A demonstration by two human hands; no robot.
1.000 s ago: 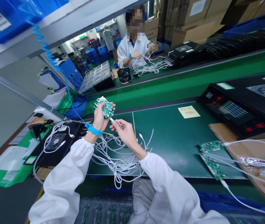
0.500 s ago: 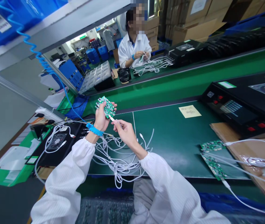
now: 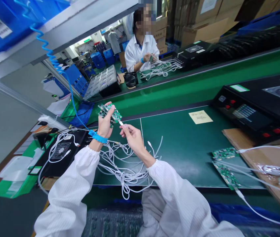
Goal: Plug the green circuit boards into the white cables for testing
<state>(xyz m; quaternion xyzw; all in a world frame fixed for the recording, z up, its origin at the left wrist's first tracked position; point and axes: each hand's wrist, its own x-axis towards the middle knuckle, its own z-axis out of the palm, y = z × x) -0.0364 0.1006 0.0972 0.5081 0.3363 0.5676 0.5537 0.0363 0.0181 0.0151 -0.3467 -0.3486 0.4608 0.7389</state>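
Note:
My left hand (image 3: 106, 124) is closed around green circuit boards (image 3: 115, 113), its thumb lying across the top one. A blue wrist strap (image 3: 97, 136) circles that wrist. Between the thumb and fingers of my right hand (image 3: 132, 133) is a white cable plug (image 3: 120, 123), which meets the lower right edge of the boards. How deep the plug sits in the board cannot be made out. Below both hands, a tangle of white cables (image 3: 120, 169) lies on the green work surface (image 3: 176, 158) and hangs over its front edge.
More circuit boards (image 3: 225, 174) with white cables lie at the right beside cardboard (image 3: 260, 158). Behind them stands a black box with red buttons (image 3: 250, 108). A yellow note (image 3: 200, 117) lies on the surface. Another black box (image 3: 58, 153) is at left. Across the bench sits a co-worker (image 3: 140, 49).
My left hand has tilted the boards and shifted slightly left, its thumb now further across them. My right hand, still pinching the plug, has moved slightly right. The blue coiled cord has swung.

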